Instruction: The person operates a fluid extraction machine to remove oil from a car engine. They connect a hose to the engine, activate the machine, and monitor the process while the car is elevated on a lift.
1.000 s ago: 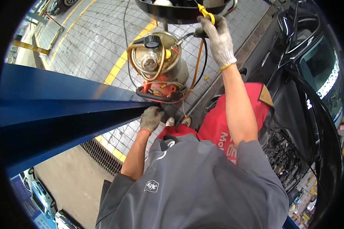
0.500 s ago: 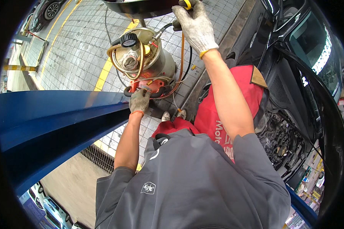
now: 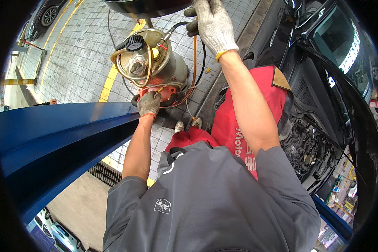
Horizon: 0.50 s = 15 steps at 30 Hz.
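In the head view, the tank (image 3: 177, 69) stands in front of the person. The left hand (image 3: 149, 103) curls its fingers round the black handle (image 3: 169, 101) on the tank's near side. The right hand (image 3: 215, 29) is past the tank, near the shiny black pan (image 3: 149, 8); its fingertips are cut off, so I cannot tell if they hold anything. The step looks like steadying the tank; moving it would need a firm grip. The tank is round, with a round dial (image 3: 134, 43) and a bendy black hose (image 3: 204, 54)
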Motion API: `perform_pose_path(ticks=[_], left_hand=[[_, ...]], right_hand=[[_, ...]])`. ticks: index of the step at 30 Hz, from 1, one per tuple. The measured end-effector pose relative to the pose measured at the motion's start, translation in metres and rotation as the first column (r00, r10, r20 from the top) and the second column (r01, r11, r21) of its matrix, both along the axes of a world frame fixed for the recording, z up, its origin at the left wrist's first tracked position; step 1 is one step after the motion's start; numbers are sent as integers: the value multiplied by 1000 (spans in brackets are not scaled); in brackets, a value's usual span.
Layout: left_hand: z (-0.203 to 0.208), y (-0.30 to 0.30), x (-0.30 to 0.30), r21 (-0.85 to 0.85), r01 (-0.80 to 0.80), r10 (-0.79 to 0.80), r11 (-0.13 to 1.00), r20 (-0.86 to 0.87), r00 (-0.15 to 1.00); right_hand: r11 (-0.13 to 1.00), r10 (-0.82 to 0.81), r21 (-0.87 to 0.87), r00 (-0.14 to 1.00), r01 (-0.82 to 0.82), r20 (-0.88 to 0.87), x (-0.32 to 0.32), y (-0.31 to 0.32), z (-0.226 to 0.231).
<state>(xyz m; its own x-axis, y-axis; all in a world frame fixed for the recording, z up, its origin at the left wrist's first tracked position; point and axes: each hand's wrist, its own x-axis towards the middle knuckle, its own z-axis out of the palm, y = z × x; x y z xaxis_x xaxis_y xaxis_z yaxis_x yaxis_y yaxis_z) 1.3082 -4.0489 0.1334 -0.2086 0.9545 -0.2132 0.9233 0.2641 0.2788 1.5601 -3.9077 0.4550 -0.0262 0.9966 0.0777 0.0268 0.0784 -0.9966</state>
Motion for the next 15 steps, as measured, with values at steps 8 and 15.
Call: perform_pose_path(ticks=[8,15], left_hand=[[-12,28,3,-153,-69,76,986,40,996],[-7,43,2,-302,-60,84,952,69,994]], right_hand=[[997,-65,46,995,69,-77,-3,10,1],[980,-201,-11,979,201,-18,-3,4,11]])
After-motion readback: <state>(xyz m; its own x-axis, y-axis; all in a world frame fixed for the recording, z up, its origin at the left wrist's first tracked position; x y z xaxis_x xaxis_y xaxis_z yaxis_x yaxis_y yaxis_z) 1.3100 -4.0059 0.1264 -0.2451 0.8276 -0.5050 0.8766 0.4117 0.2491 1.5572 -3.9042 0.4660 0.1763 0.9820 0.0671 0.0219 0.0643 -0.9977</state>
